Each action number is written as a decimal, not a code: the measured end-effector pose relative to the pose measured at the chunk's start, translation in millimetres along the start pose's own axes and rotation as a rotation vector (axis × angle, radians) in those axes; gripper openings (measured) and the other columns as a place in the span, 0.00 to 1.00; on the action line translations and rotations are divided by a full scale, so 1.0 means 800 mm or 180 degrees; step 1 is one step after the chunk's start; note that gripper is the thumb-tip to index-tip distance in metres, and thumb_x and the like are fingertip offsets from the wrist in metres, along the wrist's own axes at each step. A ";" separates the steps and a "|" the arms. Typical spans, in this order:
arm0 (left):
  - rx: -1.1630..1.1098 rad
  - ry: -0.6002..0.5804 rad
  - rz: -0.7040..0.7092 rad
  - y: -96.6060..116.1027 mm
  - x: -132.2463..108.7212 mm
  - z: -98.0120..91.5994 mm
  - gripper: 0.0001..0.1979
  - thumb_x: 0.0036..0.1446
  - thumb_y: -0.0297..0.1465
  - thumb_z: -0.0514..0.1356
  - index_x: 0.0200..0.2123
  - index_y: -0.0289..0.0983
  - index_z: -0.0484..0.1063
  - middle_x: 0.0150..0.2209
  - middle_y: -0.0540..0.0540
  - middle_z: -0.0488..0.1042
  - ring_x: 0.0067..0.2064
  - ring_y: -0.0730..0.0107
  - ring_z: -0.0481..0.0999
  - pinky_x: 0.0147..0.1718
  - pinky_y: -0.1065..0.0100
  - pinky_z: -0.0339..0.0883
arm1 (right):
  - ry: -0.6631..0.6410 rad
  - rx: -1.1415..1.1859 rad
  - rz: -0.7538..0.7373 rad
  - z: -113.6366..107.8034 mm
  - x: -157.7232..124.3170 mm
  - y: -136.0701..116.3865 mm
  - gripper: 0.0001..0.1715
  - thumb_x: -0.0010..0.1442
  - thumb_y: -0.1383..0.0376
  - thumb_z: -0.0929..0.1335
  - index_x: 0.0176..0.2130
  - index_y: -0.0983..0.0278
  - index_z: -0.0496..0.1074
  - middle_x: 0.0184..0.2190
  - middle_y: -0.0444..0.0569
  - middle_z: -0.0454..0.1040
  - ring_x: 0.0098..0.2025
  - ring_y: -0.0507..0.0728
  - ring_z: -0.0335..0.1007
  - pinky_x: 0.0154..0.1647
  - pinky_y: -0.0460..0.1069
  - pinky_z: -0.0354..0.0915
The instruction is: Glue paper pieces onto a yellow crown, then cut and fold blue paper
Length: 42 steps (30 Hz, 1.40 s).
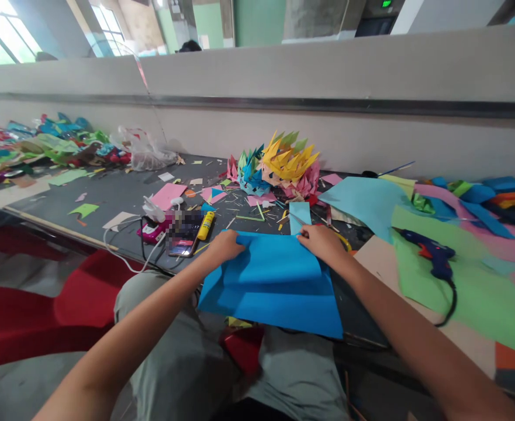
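Note:
A large sheet of blue paper (275, 292) hangs partly over the table's front edge, with its far part bent over toward me. My left hand (227, 247) is closed on the sheet's far left corner. At the far right corner my right hand (318, 238) grips the same sheet between thumb and fingers. Just beyond the right hand lies a light blue paper piece (300, 215). A yellow glue stick (206, 225) and a phone (183, 237) rest to the left of my left hand.
Folded-paper pieces in yellow (290, 159) and blue (252, 175) stand at the back. On the right a glue gun (432, 248) lies on green paper (472, 292). Paper scraps litter the table (121, 193). A red chair (86, 292) is at the left.

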State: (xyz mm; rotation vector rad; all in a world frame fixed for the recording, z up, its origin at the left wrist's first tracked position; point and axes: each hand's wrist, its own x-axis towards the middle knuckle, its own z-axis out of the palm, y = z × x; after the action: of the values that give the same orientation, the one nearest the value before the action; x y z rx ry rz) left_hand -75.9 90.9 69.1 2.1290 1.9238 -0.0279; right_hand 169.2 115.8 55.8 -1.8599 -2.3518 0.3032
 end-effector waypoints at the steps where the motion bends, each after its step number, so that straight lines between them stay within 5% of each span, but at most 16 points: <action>1: 0.0112 0.0004 0.0002 0.002 0.003 0.000 0.10 0.50 0.32 0.56 0.30 0.32 0.72 0.30 0.40 0.74 0.34 0.57 0.74 0.27 0.67 0.60 | -0.0075 -0.0095 -0.0029 0.001 0.005 -0.001 0.13 0.56 0.64 0.62 0.34 0.65 0.74 0.32 0.53 0.77 0.36 0.59 0.72 0.30 0.47 0.58; 6: 0.0509 0.0040 0.0495 0.008 0.001 -0.003 0.24 0.53 0.29 0.55 0.55 0.34 0.61 0.49 0.36 0.70 0.51 0.53 0.67 0.43 0.61 0.61 | -0.0320 -0.0441 -0.0170 0.001 0.011 0.001 0.13 0.57 0.61 0.62 0.37 0.64 0.74 0.36 0.54 0.76 0.39 0.60 0.72 0.31 0.47 0.59; 9: 0.0695 -0.0165 0.1269 0.010 -0.003 -0.004 0.19 0.58 0.27 0.52 0.53 0.43 0.64 0.53 0.45 0.67 0.55 0.62 0.64 0.49 0.66 0.57 | -0.0336 -0.0623 -0.0158 -0.003 0.013 -0.001 0.13 0.56 0.61 0.64 0.39 0.64 0.72 0.38 0.56 0.76 0.40 0.62 0.72 0.32 0.49 0.60; 12: 0.0877 -0.0326 0.1644 0.015 -0.007 0.003 0.13 0.60 0.32 0.51 0.46 0.40 0.71 0.48 0.44 0.71 0.49 0.63 0.70 0.42 0.68 0.61 | -0.0316 -0.0758 -0.0207 -0.009 0.013 -0.011 0.15 0.56 0.64 0.64 0.43 0.66 0.70 0.40 0.58 0.75 0.41 0.64 0.72 0.34 0.50 0.61; 18: 0.1100 -0.0173 0.1505 0.033 -0.022 0.018 0.36 0.46 0.57 0.54 0.45 0.31 0.71 0.44 0.35 0.70 0.44 0.51 0.72 0.34 0.63 0.62 | -0.0392 -0.0742 -0.0563 -0.015 -0.029 -0.063 0.13 0.58 0.65 0.62 0.41 0.64 0.73 0.39 0.55 0.76 0.41 0.63 0.72 0.35 0.50 0.63; 22: 0.1193 -0.0219 0.1423 0.041 -0.027 0.019 0.41 0.42 0.58 0.57 0.48 0.30 0.70 0.46 0.32 0.69 0.46 0.47 0.70 0.40 0.59 0.60 | -0.0533 -0.0674 -0.0867 0.000 -0.092 -0.101 0.18 0.62 0.63 0.59 0.36 0.65 0.75 0.35 0.56 0.77 0.38 0.61 0.74 0.31 0.48 0.64; 25: 0.1272 -0.0291 0.1349 0.045 -0.029 0.016 0.39 0.43 0.56 0.59 0.49 0.30 0.69 0.49 0.31 0.68 0.50 0.45 0.67 0.45 0.56 0.57 | -0.0559 -0.0617 -0.1014 0.019 -0.130 -0.113 0.20 0.63 0.61 0.58 0.45 0.66 0.73 0.34 0.57 0.77 0.36 0.60 0.74 0.29 0.47 0.64; 31: 0.1273 -0.0377 0.1235 0.049 -0.034 0.013 0.42 0.43 0.56 0.58 0.53 0.31 0.66 0.53 0.30 0.65 0.52 0.45 0.65 0.48 0.55 0.55 | -0.0626 -0.0738 -0.0786 0.040 -0.153 -0.099 0.27 0.64 0.60 0.54 0.59 0.65 0.59 0.28 0.57 0.78 0.31 0.61 0.75 0.27 0.49 0.64; 42: 0.1243 -0.0545 0.1085 0.053 -0.034 0.006 0.48 0.38 0.57 0.61 0.58 0.34 0.60 0.59 0.31 0.59 0.55 0.41 0.62 0.48 0.53 0.59 | -0.0494 -0.0762 0.0105 0.011 -0.170 -0.031 0.22 0.60 0.62 0.58 0.51 0.54 0.71 0.28 0.54 0.78 0.32 0.60 0.75 0.27 0.48 0.62</action>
State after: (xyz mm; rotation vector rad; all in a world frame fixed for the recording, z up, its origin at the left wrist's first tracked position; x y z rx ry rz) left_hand -36.7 59.9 77.7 2.5785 1.5337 -0.5394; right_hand 175.5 -22.9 56.1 -2.0497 -2.5618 0.1816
